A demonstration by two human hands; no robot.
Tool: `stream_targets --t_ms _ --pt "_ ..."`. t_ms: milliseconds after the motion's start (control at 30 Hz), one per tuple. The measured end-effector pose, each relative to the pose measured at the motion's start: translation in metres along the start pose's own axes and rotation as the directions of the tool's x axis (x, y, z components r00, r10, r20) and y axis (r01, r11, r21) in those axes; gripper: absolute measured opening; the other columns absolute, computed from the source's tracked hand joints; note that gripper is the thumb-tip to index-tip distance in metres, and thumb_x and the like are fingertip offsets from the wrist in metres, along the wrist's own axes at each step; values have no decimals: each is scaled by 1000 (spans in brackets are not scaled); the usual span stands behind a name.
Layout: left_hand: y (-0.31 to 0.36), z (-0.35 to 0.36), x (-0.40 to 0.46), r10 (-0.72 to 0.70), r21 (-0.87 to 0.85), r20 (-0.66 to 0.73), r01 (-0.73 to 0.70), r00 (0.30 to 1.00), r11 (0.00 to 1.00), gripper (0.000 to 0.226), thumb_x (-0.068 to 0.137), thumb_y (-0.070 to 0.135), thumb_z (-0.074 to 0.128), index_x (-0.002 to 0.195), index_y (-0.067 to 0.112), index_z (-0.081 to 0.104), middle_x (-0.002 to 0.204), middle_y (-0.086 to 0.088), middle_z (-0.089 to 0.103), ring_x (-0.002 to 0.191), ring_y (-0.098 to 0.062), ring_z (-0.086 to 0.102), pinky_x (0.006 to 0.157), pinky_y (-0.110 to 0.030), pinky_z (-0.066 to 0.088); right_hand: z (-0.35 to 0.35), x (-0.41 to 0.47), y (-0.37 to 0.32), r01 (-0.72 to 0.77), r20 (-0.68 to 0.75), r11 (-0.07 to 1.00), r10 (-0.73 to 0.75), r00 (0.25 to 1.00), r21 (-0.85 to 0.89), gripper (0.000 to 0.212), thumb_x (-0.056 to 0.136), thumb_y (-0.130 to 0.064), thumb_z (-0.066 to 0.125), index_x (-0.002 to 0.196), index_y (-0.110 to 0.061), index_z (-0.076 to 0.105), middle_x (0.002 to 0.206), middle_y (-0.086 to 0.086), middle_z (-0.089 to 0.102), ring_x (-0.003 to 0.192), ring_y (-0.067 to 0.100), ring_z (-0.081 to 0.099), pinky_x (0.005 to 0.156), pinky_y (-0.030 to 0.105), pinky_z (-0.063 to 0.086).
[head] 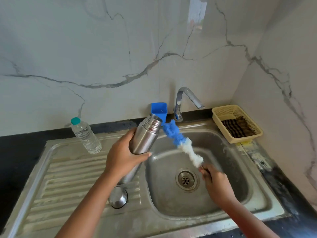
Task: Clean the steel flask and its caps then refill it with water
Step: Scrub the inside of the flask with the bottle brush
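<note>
The left hand [122,157] covers the middle of the steel flask [145,134]. The bottle brush [182,143] handle is hidden inside the right hand [214,179], which is motion-blurred. Both forearms are cut off by the bottom edge. The basket [237,123] contents are indistinct.

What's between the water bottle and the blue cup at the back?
In the head view, the steel flask, gripped by the left hand, sits between the water bottle and blue cup.

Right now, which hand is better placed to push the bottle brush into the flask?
The right hand. It already grips the bottle brush by its handle, with the blue tip just beside the steel flask's open mouth. The left hand is busy holding the flask tilted over the sink.
</note>
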State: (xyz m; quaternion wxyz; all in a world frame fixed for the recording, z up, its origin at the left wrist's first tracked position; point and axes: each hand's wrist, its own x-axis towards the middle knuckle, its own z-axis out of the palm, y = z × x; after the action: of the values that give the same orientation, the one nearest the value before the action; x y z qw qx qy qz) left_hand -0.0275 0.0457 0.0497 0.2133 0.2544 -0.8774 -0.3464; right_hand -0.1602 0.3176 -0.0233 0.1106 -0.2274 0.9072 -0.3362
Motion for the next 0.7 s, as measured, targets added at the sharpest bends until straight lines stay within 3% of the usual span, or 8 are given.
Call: stream_targets --t_ms 67,167,300,433,533,700 --pt "10 7 -1 -157 -264 30 159 987 951 75 63 30 92 122 46 50 103 20 67 88 0 65 74 -24 52 1 16 -19 25 -28 998 -27 999 -54 16 100 -17 50 110 -20 63 80 -2 64 70 23 63 59 37 45" --pt "13 22 0 -341 -580 82 324 936 748 69 67 19 90 122 34 52 107 5 70 94 -11 69 80 -33 55 -10 50 -54 44 -77 978 -61 995 -201 24 102 -17 43 120 -17 58 100 6 67 86 29 65 64 33 42" --pt "9 41 4 -497 -778 114 389 860 494 65 75 12 83 129 26 49 113 -1 67 102 -16 66 84 -37 54 -26 103 -102 31 -34 876 -54 998 -481 26 97 -8 46 122 -12 52 107 8 65 91 26 64 66 33 45" --pt "-3 48 3 -543 -880 184 383 819 280 69 73 7 78 132 26 48 116 -2 65 105 -18 64 79 -35 53 -27 137 -138 86 44 749 -76 996 -657 27 94 -2 50 120 -8 57 110 9 63 97 25 64 68 31 43" --pt "-12 50 3 -542 -901 197 369 817 229 81 61 10 82 132 25 47 122 -5 63 113 -23 63 90 -42 52 -20 151 -155 134 86 673 -104 991 -728 27 95 0 50 119 -7 60 114 9 62 103 25 64 68 30 41" --pt "-22 55 1 -552 -887 218 400 805 233 83 57 9 86 129 23 48 129 -12 63 119 -31 61 86 -46 54 -16 161 -167 179 121 632 -134 983 -754 26 95 1 49 116 -6 62 115 9 62 104 25 63 69 30 41"
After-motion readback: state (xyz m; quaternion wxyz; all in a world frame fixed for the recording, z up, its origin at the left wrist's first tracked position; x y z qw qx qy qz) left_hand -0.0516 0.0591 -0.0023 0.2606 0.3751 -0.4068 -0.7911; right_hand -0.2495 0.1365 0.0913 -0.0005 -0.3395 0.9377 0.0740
